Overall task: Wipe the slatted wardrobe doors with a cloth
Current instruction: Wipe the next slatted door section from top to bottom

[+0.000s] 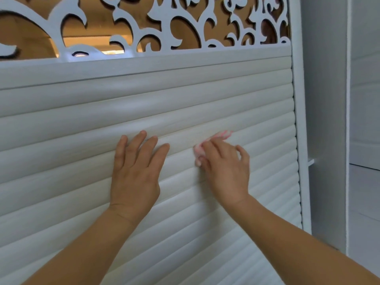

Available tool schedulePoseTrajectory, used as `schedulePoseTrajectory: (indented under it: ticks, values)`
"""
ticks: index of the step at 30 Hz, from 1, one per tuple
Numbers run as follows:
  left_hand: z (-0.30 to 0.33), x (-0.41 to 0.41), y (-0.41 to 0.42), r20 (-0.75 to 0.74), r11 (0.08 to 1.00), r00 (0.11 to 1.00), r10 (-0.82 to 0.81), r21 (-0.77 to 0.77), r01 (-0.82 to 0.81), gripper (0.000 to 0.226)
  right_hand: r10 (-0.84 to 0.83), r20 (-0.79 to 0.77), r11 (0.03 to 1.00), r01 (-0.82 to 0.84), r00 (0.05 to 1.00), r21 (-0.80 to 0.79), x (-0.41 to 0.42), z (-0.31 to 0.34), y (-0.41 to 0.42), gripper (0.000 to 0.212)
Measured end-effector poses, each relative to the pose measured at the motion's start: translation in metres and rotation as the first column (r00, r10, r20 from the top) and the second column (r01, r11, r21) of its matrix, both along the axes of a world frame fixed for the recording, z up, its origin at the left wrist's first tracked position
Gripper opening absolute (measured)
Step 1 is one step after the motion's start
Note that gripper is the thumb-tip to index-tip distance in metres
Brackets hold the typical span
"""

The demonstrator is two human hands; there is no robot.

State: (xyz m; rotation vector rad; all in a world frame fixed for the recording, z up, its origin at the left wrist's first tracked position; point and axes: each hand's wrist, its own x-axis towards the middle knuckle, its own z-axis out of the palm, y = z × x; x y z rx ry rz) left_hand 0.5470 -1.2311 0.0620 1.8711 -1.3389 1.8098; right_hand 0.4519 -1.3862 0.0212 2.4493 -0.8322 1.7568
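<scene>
The pale white-grey wardrobe door of rounded horizontal slats [82, 124] fills most of the view, its slats running from the left edge to a plain white upright frame [298, 112] at the door's right edge. Above the top slat sits a white fretwork panel of cut-out scrolls over an amber backing [160, 23].

The left hand [135, 171] lies flat against the slats near the middle of the door, its 4 fingers straight and slightly spread, pointing up, holding nothing.

The right hand [224, 171] is just beside it, nearer the door's right edge, the 2 hands apart. Its fingers curl over a small crumpled pink-and-white cloth [221, 135], pressing it against the slats; the cloth peeks out above the fingertips and beside the thumb.

Right of the frame stands a plain white wall panel [327, 99].
</scene>
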Motion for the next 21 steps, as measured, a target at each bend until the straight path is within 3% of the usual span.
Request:
schedulePoseTrajectory:
  ticks: [3,6,14,21]
  values:
    - [0.001,-0.005,-0.007,-0.035,0.998,0.998,-0.044,0.043,0.045,0.045,0.077,-0.041,0.978,-0.084,0.996,-0.193,0.010,-0.002,0.026,0.032]
    - [0.000,-0.012,-0.018,-0.066,0.992,0.995,-0.080,0.096,0.087,0.043,0.097,-0.054,0.955,-0.108,0.994,-0.275,0.009,-0.004,0.017,0.032]
    - [0.000,-0.023,-0.063,-0.064,0.980,0.997,-0.040,0.193,0.051,0.056,0.043,-0.072,0.994,-0.049,0.997,-0.096,-0.017,-0.008,-0.061,0.036]
    - [-0.005,-0.031,-0.090,-0.059,0.996,0.998,0.021,0.091,-0.015,0.058,0.038,-0.021,0.991,-0.035,0.999,0.126,-0.044,-0.007,-0.146,0.033]
